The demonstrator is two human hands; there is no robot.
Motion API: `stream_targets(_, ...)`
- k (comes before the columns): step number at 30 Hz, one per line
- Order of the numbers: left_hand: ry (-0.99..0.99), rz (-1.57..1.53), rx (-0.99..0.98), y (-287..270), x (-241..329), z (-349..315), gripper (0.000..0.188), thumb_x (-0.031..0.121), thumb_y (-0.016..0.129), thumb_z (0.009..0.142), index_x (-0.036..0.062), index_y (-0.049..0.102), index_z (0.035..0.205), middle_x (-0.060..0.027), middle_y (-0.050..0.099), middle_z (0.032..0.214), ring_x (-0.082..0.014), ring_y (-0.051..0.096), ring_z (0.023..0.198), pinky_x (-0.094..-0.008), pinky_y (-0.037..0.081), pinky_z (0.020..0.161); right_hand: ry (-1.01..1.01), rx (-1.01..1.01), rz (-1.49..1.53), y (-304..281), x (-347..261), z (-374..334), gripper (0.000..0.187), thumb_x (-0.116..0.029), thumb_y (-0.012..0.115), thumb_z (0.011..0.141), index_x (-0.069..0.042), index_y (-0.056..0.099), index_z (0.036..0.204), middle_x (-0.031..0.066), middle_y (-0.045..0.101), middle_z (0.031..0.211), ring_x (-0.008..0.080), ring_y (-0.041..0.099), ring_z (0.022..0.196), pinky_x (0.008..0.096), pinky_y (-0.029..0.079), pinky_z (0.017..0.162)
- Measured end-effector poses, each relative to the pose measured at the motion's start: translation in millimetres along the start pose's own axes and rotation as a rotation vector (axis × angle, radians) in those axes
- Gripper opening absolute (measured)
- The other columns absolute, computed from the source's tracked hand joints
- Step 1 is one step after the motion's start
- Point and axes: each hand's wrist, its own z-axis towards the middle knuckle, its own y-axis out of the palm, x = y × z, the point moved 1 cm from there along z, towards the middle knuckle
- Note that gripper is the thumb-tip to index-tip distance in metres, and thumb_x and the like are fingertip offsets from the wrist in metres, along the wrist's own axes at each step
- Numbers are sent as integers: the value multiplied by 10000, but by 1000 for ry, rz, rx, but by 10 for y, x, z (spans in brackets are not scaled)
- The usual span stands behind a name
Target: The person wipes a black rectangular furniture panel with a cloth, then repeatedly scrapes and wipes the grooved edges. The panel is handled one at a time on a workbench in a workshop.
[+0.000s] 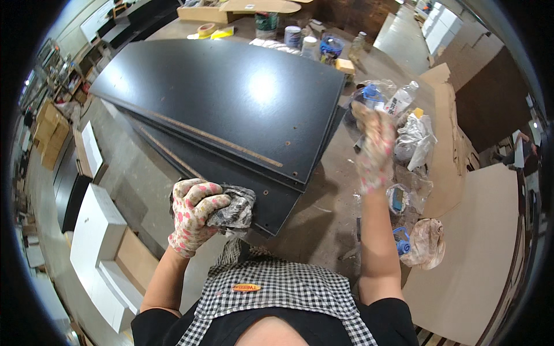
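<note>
Both my hands wear floral work gloves. My left hand (199,210) is closed around a crumpled, black-stained rag (235,209) at the near edge of the stacked black panels. The top panel (231,98) is large and glossy, with a curved far edge and small holes along its right side. Beneath it, a lower black panel (274,205) sticks out toward me. Over the right part of the table, my right hand (376,144) is smeared by motion, beside a clear bottle (402,97) and a blue-topped container (372,94). Whether its fingers hold anything cannot be made out.
Cans and jars, among them a green can (266,24), line the table's far side near a yellow tape roll (206,30). White crumpled cloth (414,138) and a stained cloth (426,245) lie at right by cardboard (473,248). White panels (98,236) stand at left.
</note>
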Motion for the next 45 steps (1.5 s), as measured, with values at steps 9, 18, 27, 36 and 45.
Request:
stream_targets(9,-44,-86,53,58,-58,91,275,253,804,626,187,657,849,-63,590,1181,-342,502,1178,-462,408,971,65,-210,-276,92,983,1192,215,-214,501,983,-39,625,979,23,615,944,117,527,866,256,425,813)
stream_targets(18,-80,-151,-6,29,-99,113,282,269,795,656,172,558,776,-113,552,1342,-361,377,1341,-497,207,1073,-14,-90,-228,73,664,459,204,-175,504,981,-10,619,949,34,629,917,106,539,871,254,425,829)
stream_targets(27,-18,-145,45,80,-141,309,273,271,780,668,162,585,825,-36,631,1106,-275,549,1102,-450,352,976,205,9,24,-93,932,575,136,-142,574,944,-31,635,994,31,644,961,113,589,871,253,466,790)
stream_targets(36,59,-183,-82,91,-169,463,334,195,757,619,169,597,911,-10,568,1240,-257,481,1197,-444,307,1009,324,165,23,-191,1091,560,201,-171,566,921,-33,613,1061,50,617,999,162,575,927,314,473,807)
stream_targets(45,-9,-173,29,88,-296,452,312,73,745,601,145,600,868,-16,576,1218,-259,485,1188,-425,322,1010,15,326,-68,-13,121,316,154,-182,518,963,-50,562,1030,68,613,951,164,624,839,302,526,696)
